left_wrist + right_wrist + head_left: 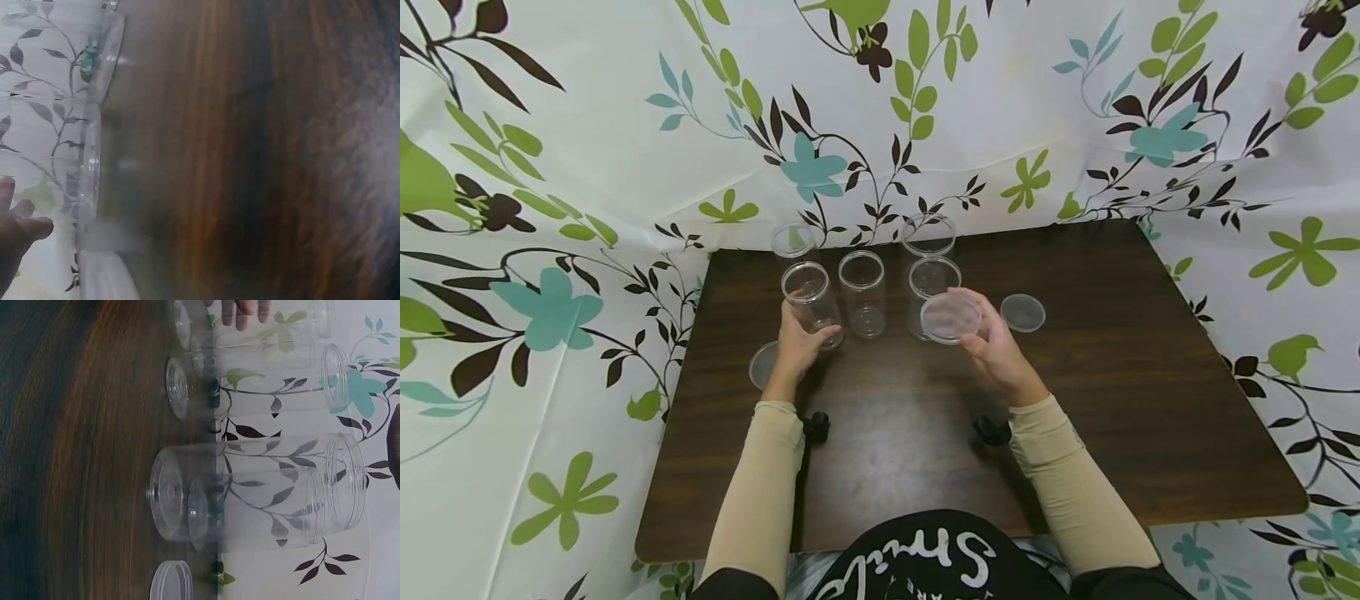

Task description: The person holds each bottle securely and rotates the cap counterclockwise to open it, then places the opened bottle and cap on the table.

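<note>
My left hand (799, 348) grips a clear plastic jar (808, 298) low on its side, thumb in front. In the left wrist view, the thumb and part of the left hand (19, 234) show at the left edge. My right hand (1002, 354) pinches a clear round lid (951, 318) by its edge, just in front of a second open jar (934, 275). In the right wrist view, that jar (250, 487) stands upright on the table, while only a dark sliver of my right hand (394, 444) shows; the lid is out of sight there.
Between the hands stands another open jar (862, 296). Behind are a back-left jar (792, 240) and a back-right jar (928, 233). One lid (1022, 312) lies right, another (763, 365) left beside my wrist. A patterned cloth (1015, 100) hangs behind the brown table (1120, 375).
</note>
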{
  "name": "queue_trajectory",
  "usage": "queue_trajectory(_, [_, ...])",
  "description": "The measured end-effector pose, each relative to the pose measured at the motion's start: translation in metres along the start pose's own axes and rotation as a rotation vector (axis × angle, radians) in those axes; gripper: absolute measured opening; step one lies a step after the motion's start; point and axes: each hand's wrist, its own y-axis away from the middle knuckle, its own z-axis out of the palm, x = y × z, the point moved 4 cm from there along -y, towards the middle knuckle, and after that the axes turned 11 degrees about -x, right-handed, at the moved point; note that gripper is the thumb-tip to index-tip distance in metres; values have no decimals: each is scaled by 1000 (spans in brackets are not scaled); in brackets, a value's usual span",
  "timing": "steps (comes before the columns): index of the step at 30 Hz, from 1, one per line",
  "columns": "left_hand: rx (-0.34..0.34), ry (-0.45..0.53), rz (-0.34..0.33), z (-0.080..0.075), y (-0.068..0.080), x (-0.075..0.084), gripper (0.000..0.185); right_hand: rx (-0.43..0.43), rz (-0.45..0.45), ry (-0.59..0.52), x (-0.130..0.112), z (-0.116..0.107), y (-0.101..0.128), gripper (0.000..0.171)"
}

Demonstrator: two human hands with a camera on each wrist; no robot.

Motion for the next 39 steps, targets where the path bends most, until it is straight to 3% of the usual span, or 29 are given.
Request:
queue_trajectory(6, [24,-52,-12,-1,-2,-6,95,31,10,-2,-3,-6,1,71])
queue_trajectory(13, [14,-47,-5,-1,-5,-8,91,144,63,-63,-12,-19,2,77])
queue_trajectory(19, [3,-97,-21,-3,-8,-9,91,208,-46,-158,-27,-45,3,73])
queue_trajectory(21, [-3,-111,-32,-3,-9,-9,91,249,-35,-149,-34,-56,4,69])
queue_trajectory(23, [-9,-119,-39,-3,-9,-9,91,309,41,-99,-39,-70,6,65])
queue_trajectory(26, [-15,-137,-46,-5,-9,-10,90,376,237,37,-40,-93,7,60])
queue_trajectory(33, [-18,-243,-62,-7,-10,-13,90,404,711,538,-16,-145,0,80])
queue_trajectory(39, [0,-286,-85,-7,-10,-14,88,359,894,892,17,-178,-12,98])
